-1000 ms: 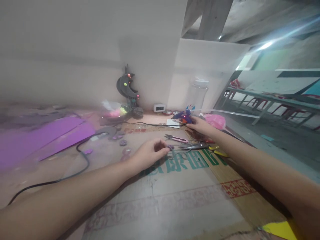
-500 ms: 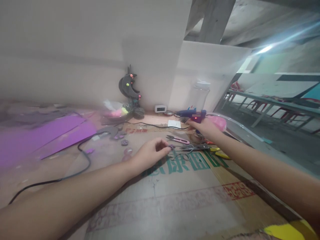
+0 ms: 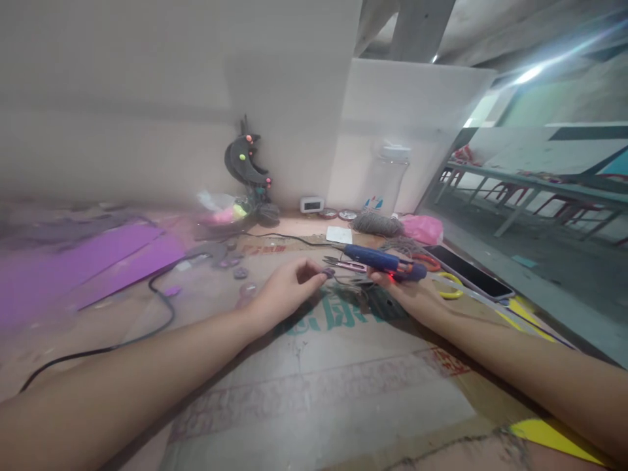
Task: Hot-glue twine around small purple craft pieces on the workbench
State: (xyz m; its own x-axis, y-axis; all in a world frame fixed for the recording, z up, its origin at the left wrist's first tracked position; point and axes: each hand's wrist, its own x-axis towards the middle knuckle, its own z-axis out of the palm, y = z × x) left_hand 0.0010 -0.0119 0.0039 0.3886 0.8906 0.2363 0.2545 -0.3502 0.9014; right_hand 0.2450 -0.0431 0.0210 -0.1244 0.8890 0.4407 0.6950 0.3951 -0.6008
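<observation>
Head view shows me the glue gun (image 3: 367,256) held crosswise in the right hand (image 3: 417,297), its nozzle pointing towards the left side. Its long axis slopes gently down from nozzle to rear, and the tip sits just beyond and slightly right of a small purple-grey piece (image 3: 329,272) — near it, not touching. I see the right hand closed around the handle, though some of its fingers are hidden. The left hand (image 3: 287,288) has thumb and fingertips nearly together, pinching that piece, too blurred for me to name.

The gun's body is smooth blue plastic with an orange part and a red light; a long translucent stick (image 3: 471,294) trails from its rear. Slim pink-handled snips (image 3: 349,265) lie beneath the nozzle end. Farther back I make out fuzzy grey yarn (image 3: 377,224) beside crumpled pink plastic (image 3: 422,229); to the right, a flat dark phone (image 3: 468,271) — glossy, rectangular. Flat printed cardboard (image 3: 304,392) spreads below both hands.
</observation>
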